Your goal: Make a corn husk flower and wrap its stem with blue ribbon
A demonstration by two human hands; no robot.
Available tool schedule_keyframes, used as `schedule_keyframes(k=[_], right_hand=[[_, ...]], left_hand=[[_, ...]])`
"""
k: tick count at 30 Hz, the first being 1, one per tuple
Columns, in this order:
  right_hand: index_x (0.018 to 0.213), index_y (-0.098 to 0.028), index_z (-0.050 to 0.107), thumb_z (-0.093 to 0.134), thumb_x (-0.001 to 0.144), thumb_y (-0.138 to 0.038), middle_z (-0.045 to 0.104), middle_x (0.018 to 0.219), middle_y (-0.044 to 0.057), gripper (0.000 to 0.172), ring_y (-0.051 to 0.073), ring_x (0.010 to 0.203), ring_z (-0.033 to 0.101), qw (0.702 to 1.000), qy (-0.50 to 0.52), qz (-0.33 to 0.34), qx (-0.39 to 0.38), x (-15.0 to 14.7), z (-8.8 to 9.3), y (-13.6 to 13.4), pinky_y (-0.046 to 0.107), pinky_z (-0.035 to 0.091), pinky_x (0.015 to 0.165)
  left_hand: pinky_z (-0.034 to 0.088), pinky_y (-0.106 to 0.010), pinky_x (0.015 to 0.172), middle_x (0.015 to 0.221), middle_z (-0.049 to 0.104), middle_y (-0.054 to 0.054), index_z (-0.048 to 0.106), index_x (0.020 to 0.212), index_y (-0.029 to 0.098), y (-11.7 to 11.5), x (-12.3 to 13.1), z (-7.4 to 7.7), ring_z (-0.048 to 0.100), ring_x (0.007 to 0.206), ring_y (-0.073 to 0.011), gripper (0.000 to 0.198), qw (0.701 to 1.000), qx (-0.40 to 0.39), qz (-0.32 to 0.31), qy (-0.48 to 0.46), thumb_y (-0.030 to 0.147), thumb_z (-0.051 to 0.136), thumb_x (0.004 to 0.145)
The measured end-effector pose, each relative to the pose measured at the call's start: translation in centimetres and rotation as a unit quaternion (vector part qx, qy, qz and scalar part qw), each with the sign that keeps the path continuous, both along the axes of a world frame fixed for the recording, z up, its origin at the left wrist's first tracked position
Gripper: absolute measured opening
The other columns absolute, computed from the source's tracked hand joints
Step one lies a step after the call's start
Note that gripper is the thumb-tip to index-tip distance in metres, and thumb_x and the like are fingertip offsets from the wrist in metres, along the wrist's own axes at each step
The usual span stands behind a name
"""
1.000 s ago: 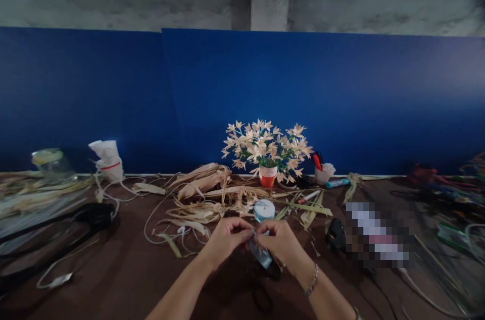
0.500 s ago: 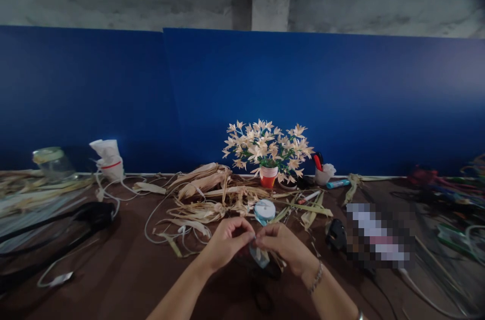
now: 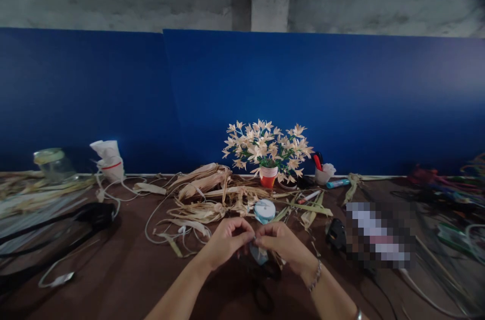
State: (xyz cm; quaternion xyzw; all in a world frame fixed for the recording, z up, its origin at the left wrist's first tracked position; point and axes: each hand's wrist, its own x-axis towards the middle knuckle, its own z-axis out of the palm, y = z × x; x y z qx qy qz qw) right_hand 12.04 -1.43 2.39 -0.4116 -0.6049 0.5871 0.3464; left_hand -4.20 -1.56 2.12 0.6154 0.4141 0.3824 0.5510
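My left hand [image 3: 228, 244] and my right hand [image 3: 282, 244] meet at the fingertips, low in the middle of the view. Each is pinched closed, and whatever sits between the fingertips is too small and hidden to name. Just below the fingers lies a bluish, clear-looking piece [image 3: 259, 254], partly covered by my right hand. A round white-topped reel [image 3: 264, 210] with a light blue side stands just beyond my hands. Behind it, a red and white cup [image 3: 268, 176] holds a bunch of pale flowers [image 3: 261, 146] with green stems.
Dried husks [image 3: 204, 183] lie in a heap behind my left hand, with white cable around them. To the right are a black device [image 3: 335, 234], a blue marker [image 3: 338, 183] and a white cup [image 3: 323, 175]. Black straps [image 3: 94, 214] and a glass jar [image 3: 55, 164] are left.
My hands stay almost in the same place, fingertips together. My right fingers have shifted very slightly; nothing else has visibly moved.
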Motion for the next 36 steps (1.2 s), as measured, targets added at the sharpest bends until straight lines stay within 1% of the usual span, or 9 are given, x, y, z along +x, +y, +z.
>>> schedule_keyframes(k=[2,7,14,18,21,24,30,33,36], right_hand=[[0.055,-0.012,0.058,0.057,0.061,-0.023,0.048,0.045,-0.004,0.012,0.004,0.04,0.034,1.0,0.005,0.004,-0.015,0.0,-0.2,0.1,0.016,0.024,0.04],[0.054,-0.012,0.058,0.058,0.059,-0.021,0.047,0.045,-0.005,0.011,0.004,0.042,0.036,0.999,-0.003,-0.035,0.023,-0.1,-0.9,0.5,0.017,0.026,0.043],[0.054,-0.013,0.056,0.057,0.06,-0.026,0.04,0.04,-0.006,0.014,0.005,0.039,0.033,0.998,0.01,-0.067,0.017,-0.4,0.2,0.0,0.017,0.025,0.04],[0.052,-0.015,0.055,0.054,0.062,-0.021,0.045,0.044,-0.004,0.013,0.007,0.044,0.039,0.99,-0.024,-0.101,0.1,-0.5,0.0,0.1,0.018,0.03,0.044],[0.054,-0.016,0.056,0.05,0.064,-0.017,0.053,0.055,-0.001,0.012,0.011,0.056,0.047,0.97,-0.064,-0.13,0.196,-0.6,-0.4,0.2,0.02,0.036,0.052],[0.054,-0.017,0.055,0.049,0.066,-0.015,0.055,0.06,0.001,0.014,0.013,0.064,0.049,0.938,-0.115,-0.156,0.288,-0.7,-0.6,0.0,0.022,0.037,0.061],[0.059,-0.018,0.056,0.049,0.069,-0.012,0.057,0.066,0.003,0.013,0.016,0.07,0.048,0.877,-0.214,-0.194,0.384,-1.3,-0.5,-0.8,0.028,0.034,0.07],[0.063,-0.018,0.058,0.048,0.071,-0.014,0.058,0.07,0.004,0.013,0.016,0.072,0.049,0.881,-0.2,-0.19,0.384,-1.2,0.0,-1.0,0.028,0.035,0.072],[0.077,-0.017,0.059,0.046,0.074,-0.019,0.059,0.08,0.006,0.014,0.015,0.069,0.052,0.908,-0.132,-0.212,0.338,-0.8,0.1,-0.9,0.025,0.04,0.064]], left_hand=[[0.03,-0.018,0.039,0.048,0.05,0.003,0.055,0.068,0.013,-0.1,0.0,0.0,0.044,0.042,-0.0083,0.024,1.0,0.011,-0.003,0.003,0.037,0.058,0.067],[0.032,-0.019,0.042,0.05,0.05,0.003,0.056,0.067,0.013,0.2,0.2,-0.4,0.044,0.043,-0.0084,0.023,1.0,0.016,0.002,0.009,0.036,0.059,0.066],[0.039,-0.021,0.053,0.064,0.052,0.002,0.05,0.07,0.016,0.4,0.7,-0.9,0.049,0.055,-0.0095,0.015,0.993,0.053,0.05,-0.09,0.024,0.06,0.065],[0.04,-0.023,0.06,0.064,0.055,0.0,0.056,0.066,0.016,0.2,0.8,-0.7,0.05,0.061,-0.012,0.003,0.986,0.145,0.08,-0.015,0.017,0.053,0.067],[0.04,-0.026,0.072,0.081,0.059,-0.005,0.062,0.068,0.016,-0.1,1.1,-0.4,0.053,0.079,-0.017,0.01,0.975,0.192,0.115,0.0,0.016,0.052,0.067],[0.041,-0.026,0.072,0.092,0.056,-0.008,0.064,0.069,0.016,-0.4,1.6,-0.1,0.051,0.086,-0.0193,0.013,0.977,0.167,0.134,-0.002,0.023,0.054,0.068],[0.039,-0.023,0.064,0.069,0.055,-0.003,0.062,0.061,0.014,-0.2,1.9,-0.7,0.049,0.069,-0.0148,0.022,0.98,0.105,0.162,-0.038,0.034,0.057,0.068],[0.036,-0.021,0.054,0.06,0.052,0.0,0.059,0.064,0.013,0.1,1.6,-1.1,0.046,0.058,-0.0114,0.026,0.984,0.063,0.156,-0.055,0.039,0.057,0.067],[0.032,-0.019,0.045,0.05,0.047,0.004,0.056,0.066,0.013,0.2,1.5,-1.2,0.041,0.045,-0.0083,0.03,0.989,0.016,0.127,-0.071,0.043,0.056,0.067]])
